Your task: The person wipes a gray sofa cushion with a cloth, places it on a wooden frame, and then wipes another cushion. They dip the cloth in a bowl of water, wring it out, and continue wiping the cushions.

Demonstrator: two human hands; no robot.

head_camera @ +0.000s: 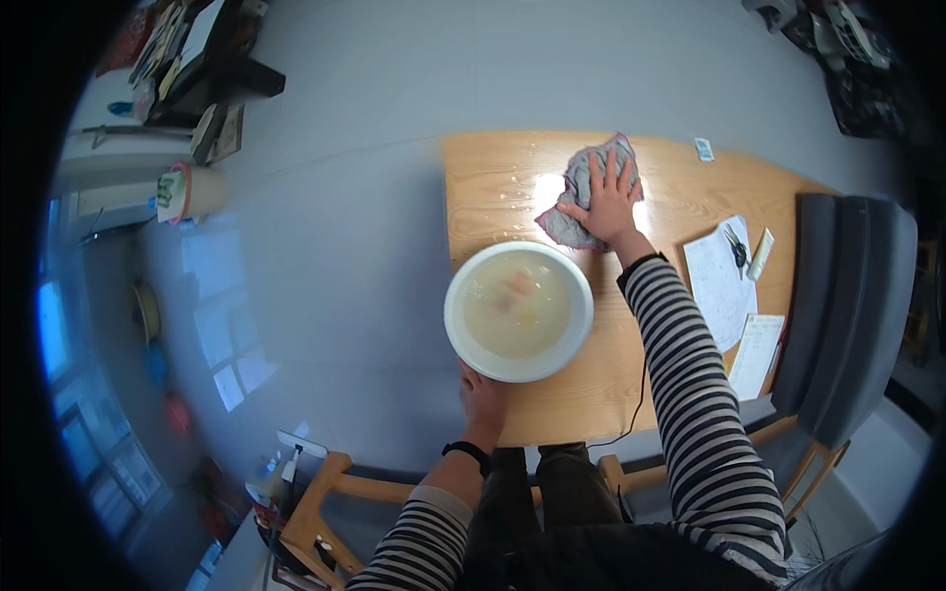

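A white basin of cloudy water stands at the left edge of a wooden table. My left hand is at the basin's near side, its fingers partly hidden under the rim, so its hold is unclear. Beyond the basin and to its right, my right hand lies flat with spread fingers on a crumpled grey cloth with a pinkish edge. Drops of water dot the tabletop left of the cloth. Something reddish and something yellowish show dimly in the water.
Papers with writing, keys and a white tube lie on the table's right side. A small blue-and-white packet is near the far edge. A grey cushioned chair stands at the right; a thin black cable crosses the near edge.
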